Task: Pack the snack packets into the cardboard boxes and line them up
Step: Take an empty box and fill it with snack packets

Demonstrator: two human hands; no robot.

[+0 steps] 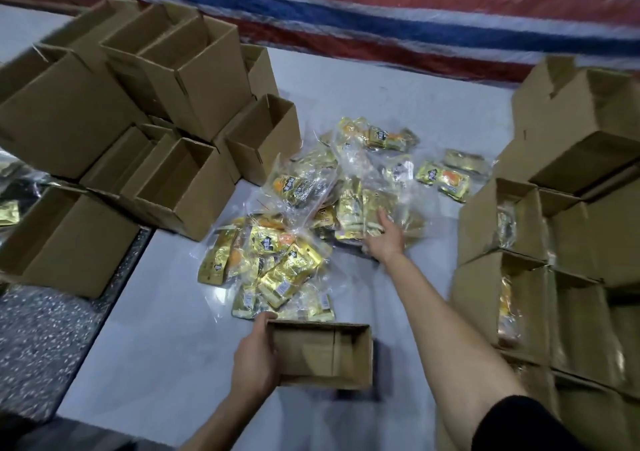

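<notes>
At the far left, a stack of empty cardboard boxes (138,104) is sitting open-topped on the pale tabletop (156,329). Nearer the person, the left hand (256,350) is gripping the left end wall of a small open box (322,357), the thumb hooking over its rim and the fingers curling round the end. This box is plain brown, is showing a bare inside, and is facing the camera with its opening.

Just beyond its far rim, a loose pile of snack packets (277,253) is spreading across the middle of the tabletop. They are shiny gold with orange and dark label patches, several bundled in clear plastic bags.

The right hand (384,239) is reaching palm-down onto the right side of the pile, well apart from the small open box, its fingers lying across a gold packet (372,208). Blur is hiding whether they are closing round it.

At the right edge, rows of packed boxes (519,277) are standing side by side, gold packets showing inside some.
</notes>
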